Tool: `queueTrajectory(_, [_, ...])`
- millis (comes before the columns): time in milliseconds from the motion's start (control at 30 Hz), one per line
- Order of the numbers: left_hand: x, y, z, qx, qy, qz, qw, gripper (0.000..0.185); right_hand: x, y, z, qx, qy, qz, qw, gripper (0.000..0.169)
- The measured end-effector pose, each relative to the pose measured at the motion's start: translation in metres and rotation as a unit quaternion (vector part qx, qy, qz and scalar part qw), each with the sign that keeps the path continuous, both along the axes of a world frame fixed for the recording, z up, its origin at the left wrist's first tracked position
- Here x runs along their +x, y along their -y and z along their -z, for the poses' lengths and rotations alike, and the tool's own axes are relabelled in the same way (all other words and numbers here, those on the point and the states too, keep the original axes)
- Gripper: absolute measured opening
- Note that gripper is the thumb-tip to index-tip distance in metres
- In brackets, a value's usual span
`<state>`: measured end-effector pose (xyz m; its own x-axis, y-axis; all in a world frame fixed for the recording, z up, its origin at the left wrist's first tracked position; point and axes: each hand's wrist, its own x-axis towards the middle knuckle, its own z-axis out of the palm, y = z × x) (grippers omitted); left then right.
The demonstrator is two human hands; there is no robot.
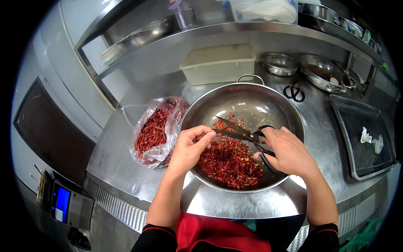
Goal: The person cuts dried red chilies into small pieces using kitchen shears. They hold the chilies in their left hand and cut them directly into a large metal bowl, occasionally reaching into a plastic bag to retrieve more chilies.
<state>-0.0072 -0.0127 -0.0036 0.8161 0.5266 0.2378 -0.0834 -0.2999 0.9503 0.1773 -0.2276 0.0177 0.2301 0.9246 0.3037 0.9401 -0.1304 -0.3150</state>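
My right hand (285, 149) holds black-handled scissors (234, 130) with their blades parted, over a large steel bowl (217, 91). At the blade tips, my left hand (193, 146) has its thumb and fingers pinched together over the bowl's left side. What it pinches is mostly hidden by the fingers; a dark red bit shows near the tips. Cut dried red chilies (231, 163) with yellow seeds lie heaped in the near part of the bowl. Left of the bowl, an open clear plastic bag (171, 129) is full of whole dried red chilies (152, 132).
Behind the bowl stands a translucent plastic tub (220, 67). Farther right are two steel bowls (280, 64) (324, 72) and a second pair of black-handled scissors (294, 94). A dark metal tray (362, 116) holds crumpled scraps at right. A steel shelf (214, 30) spans above the worktable (116, 157).
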Motion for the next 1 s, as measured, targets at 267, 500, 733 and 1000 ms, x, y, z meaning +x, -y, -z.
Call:
queueTrajectory(267, [0.0020, 0.0034, -0.0001, 0.057, -0.005, 0.040, 0.998, 0.015, 0.0002, -0.0003, 0.0018, 0.009, 0.002, -0.014, 1.000, 0.056])
queueTrajectory(500, [0.0006, 0.0050, -0.0027, 0.046, -0.027, 0.034, 0.998, 0.016, 0.0006, -0.0006, 0.0012, 0.002, 0.001, -0.016, 1.000, 0.056])
queueTrajectory(733, [0.0003, 0.0075, -0.0034, 0.027, -0.020, 0.036, 0.999, 0.018, -0.0018, -0.0001, -0.0018, -0.005, 0.004, -0.012, 1.000, 0.055])
queueTrajectory(1000, [0.0001, 0.0063, -0.0035, 0.036, -0.027, 0.038, 0.998, 0.016, -0.0002, -0.0016, 0.0001, -0.025, -0.001, 0.010, 1.000, 0.058])
